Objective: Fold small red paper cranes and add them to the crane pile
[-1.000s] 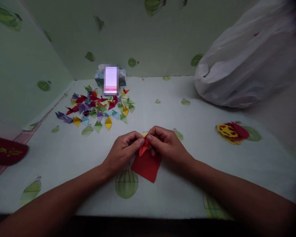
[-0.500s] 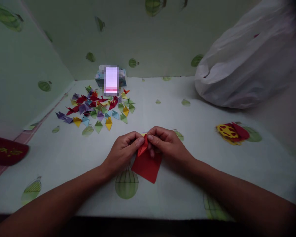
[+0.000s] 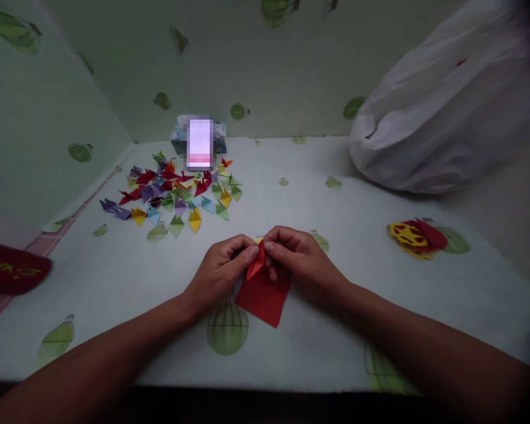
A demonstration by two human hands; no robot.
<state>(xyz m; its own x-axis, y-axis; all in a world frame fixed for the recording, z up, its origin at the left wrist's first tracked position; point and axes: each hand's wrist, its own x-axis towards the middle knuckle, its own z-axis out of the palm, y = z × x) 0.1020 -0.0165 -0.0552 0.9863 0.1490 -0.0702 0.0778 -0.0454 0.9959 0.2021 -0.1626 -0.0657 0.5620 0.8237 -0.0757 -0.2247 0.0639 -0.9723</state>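
Note:
Between my two hands is a small folded piece of red-orange origami paper (image 3: 256,266), narrow and pointed at its lower end. My left hand (image 3: 225,262) pinches its left side between thumb and fingers. Thumb and forefinger of my right hand (image 3: 298,253) are closed on its upper right edge; the other fingers curl beneath. Below the hands, flat on the table, lies red square paper (image 3: 265,299), its upper part covered by the hands and the folded piece. A bit of yellow shows behind the fingertips, too small to name.
Many-coloured folded paper pieces (image 3: 172,191) lie heaped at the back left, before a blurred phone (image 3: 199,144) leaning on a box (image 3: 221,138). A white plastic bag (image 3: 424,129) bulges at the right. Yellow and red cut-outs (image 3: 408,235) lie nearer; a red object (image 3: 13,268) is at the left edge.

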